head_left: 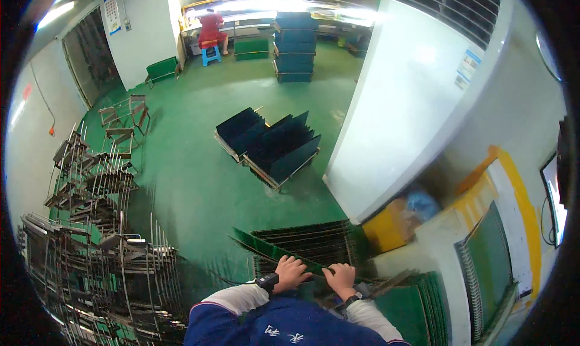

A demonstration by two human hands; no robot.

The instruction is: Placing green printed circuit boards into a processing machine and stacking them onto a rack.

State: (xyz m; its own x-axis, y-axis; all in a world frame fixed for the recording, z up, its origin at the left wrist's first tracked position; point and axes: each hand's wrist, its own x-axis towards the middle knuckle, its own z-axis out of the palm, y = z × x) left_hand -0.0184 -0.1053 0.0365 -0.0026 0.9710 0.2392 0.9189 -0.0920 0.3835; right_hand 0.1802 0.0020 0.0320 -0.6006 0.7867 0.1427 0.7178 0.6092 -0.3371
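Note:
A long, thin green panel (266, 247) tilts in front of me, its far-left corner sticking out past the rack. My left hand (291, 273) has its fingers curled over the near edge of this panel. Close by on the right, my right hand (340, 278) grips the panel's right end, the thumb pressed to it. Just beyond both hands is a rack (320, 234) with several dark panels in closely spaced rows. Part of the held panel's lower side is hidden behind my hands and body.
Empty metal racks (103, 273) crowd the left. Green panels (411, 310) stand at my lower right, below a yellow-edged board (513, 195). Ahead on the floor sit racks of dark panels (272, 144). A white cabinet (417, 86) rises at right; a person in red (211, 29) sits far off.

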